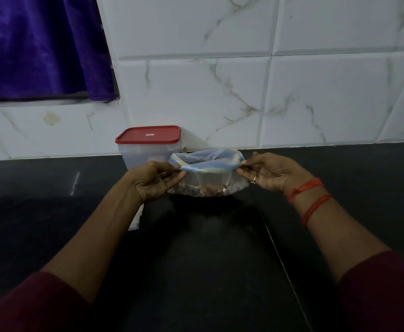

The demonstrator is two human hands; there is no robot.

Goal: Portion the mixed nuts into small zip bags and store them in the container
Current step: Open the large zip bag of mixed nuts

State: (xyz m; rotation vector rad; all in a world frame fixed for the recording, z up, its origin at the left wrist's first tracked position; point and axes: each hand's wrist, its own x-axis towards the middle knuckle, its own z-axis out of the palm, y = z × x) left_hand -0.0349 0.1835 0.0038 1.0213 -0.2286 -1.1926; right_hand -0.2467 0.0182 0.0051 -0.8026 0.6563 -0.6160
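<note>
Colours I see on my feed
Clear zip bag (203, 180) with a blue-green seal strip (205, 167), brown nuts (210, 188); red lid (148, 134) on a translucent container (143, 154); black table (196, 259); white tiles (196, 92) veined grey; purple curtain (35, 49); maroon sleeves (28, 307).

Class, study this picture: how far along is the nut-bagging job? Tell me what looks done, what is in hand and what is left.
Done: nuts lie in the bottom of the zip bag. In hand: the left hand and right hand pinch the ends of its open mouth. Left: the bag is unsealed, and the container behind it has its red lid on.
</note>
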